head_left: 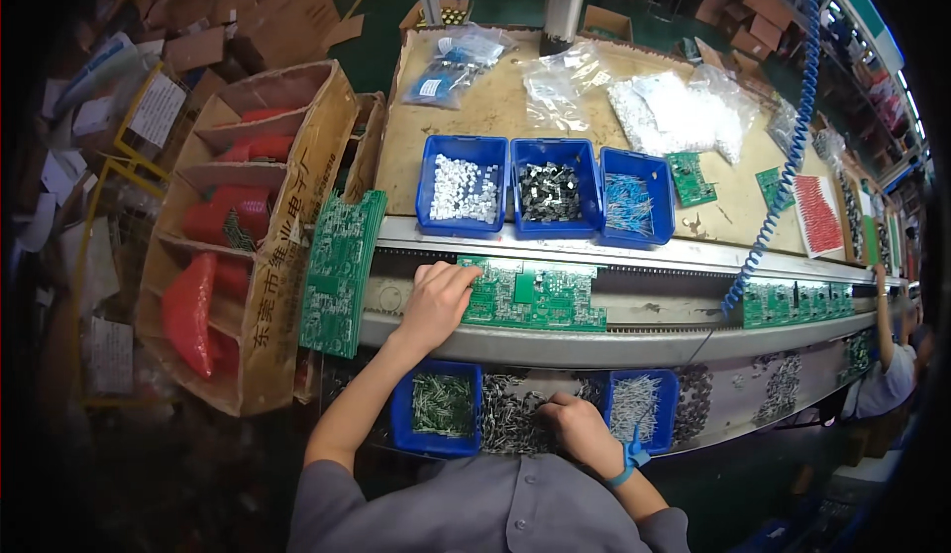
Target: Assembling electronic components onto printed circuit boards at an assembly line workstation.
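Note:
A green circuit board (535, 293) lies across the conveyor rails in front of me. My left hand (436, 305) is at its left end, fingers curled together and fingertips over the upper left corner; what they pinch, if anything, is hidden. Lower down, my right hand (582, 432) dips with bent, closed fingers into a pile of loose leaded components (510, 416); its fingertips are hard to see. Blue bins flank that pile: a bin of greenish leaded parts (442, 404) on the left, a bin of pale leaded parts (637, 406) beside my right hand. A blue wrist strap (628, 462) circles my right wrist.
Stacked green boards (342, 276) stand at the conveyor's left end. Beyond the rail sit blue bins of white parts (464, 189), black parts (548, 194) and blue parts (628, 204). A coiled blue cord (792, 157) hangs at right. A co-worker's arm (884, 315) reaches in far right.

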Demonstrator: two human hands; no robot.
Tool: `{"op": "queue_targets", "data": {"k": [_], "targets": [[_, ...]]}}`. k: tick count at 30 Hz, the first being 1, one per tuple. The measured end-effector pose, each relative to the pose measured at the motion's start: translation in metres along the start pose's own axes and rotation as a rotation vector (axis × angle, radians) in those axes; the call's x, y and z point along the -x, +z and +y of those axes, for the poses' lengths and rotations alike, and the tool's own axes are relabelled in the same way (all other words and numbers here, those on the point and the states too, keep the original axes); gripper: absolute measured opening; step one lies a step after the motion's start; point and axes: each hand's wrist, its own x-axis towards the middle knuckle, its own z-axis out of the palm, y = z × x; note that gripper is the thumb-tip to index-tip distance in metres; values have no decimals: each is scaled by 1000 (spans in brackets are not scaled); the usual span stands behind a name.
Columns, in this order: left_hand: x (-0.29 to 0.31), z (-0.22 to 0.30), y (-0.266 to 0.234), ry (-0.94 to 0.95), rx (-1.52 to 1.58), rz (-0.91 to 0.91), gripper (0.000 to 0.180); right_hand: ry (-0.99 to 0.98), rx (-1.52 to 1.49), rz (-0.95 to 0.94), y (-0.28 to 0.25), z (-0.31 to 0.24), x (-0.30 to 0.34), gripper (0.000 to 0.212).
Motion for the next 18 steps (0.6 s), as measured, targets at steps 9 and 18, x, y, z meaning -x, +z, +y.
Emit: {"op": "queue_targets", "data": {"k": [9,18], "targets": [[-4,-4,4,31,-47,4,30,23,-29,31,-2,-2,1,31],[-3,-6,11,101,-138,-1,32,47,63,-26,-5,-5,7,35]]}}
